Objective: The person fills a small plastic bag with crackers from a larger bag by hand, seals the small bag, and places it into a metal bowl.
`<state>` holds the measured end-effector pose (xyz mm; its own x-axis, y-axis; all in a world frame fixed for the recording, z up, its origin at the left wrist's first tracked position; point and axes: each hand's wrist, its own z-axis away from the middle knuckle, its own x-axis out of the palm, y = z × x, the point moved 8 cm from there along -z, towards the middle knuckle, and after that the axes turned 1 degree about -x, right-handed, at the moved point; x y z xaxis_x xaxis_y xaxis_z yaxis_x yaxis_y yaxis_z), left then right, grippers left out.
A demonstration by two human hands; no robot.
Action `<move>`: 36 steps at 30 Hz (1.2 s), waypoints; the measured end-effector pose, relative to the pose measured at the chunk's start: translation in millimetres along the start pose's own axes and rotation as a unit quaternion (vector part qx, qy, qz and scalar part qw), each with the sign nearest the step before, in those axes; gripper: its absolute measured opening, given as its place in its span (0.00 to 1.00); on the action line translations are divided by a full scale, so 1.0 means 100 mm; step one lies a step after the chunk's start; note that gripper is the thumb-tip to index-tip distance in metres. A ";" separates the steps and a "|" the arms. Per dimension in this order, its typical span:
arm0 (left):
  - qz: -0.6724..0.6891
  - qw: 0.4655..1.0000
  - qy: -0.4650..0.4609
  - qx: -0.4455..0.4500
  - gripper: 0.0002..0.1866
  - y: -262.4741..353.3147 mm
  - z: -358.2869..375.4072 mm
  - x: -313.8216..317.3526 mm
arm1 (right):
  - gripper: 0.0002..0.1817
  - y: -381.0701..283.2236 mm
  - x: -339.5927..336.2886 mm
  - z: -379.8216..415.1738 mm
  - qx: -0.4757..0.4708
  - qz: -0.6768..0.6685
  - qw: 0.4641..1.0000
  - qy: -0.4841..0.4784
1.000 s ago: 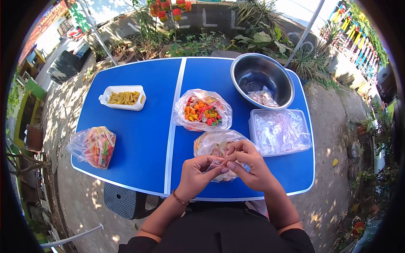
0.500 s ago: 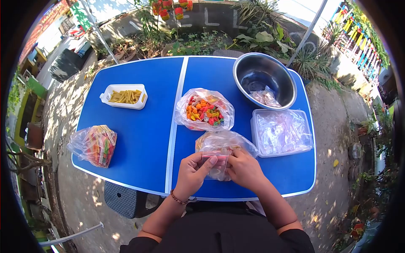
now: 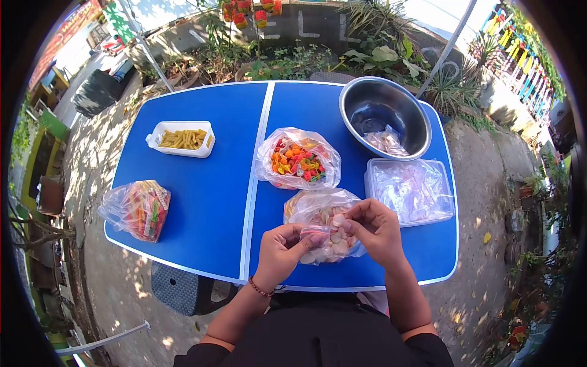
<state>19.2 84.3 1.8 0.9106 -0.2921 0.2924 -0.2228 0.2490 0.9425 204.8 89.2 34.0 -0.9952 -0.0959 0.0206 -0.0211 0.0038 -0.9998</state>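
My left hand [image 3: 280,252] pinches a small clear zip bag [image 3: 313,235] with a reddish strip along its top. My right hand [image 3: 380,231] is just to the right of it, thumb and fingers closed on a pale round disc [image 3: 338,221]. Beneath both hands lies a large clear plastic bag [image 3: 299,207] of pale, flat round pieces, open at the top and partly covered by my fingers. Just beyond it stands an open plastic bag [image 3: 298,160] of orange, red and yellow shaped pieces.
To the right, a clear plastic container [image 3: 411,191] holds plastic bags, and a metal basin [image 3: 385,116] behind it holds a few filled packets. Leftward on the blue table [image 3: 208,202] are a white tub [image 3: 181,139] of yellowish tubes and a bag [image 3: 139,211] of coloured sticks.
My right hand has lifted and shifted right, away from the small bag's mouth, and now shows a pale disc between its fingers. My left hand keeps the small bag in nearly the same place.
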 end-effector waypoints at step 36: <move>0.056 0.997 -0.051 -0.010 0.15 -0.06 -0.04 0.13 | 0.03 0.21 0.16 0.07 -0.092 0.522 0.847 -0.041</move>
<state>33.8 82.7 -0.3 0.8401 -0.3542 0.4109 -0.3127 0.3026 0.9003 189.4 80.7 13.2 -0.4713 -0.0127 -0.8819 0.8443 0.2829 -0.4552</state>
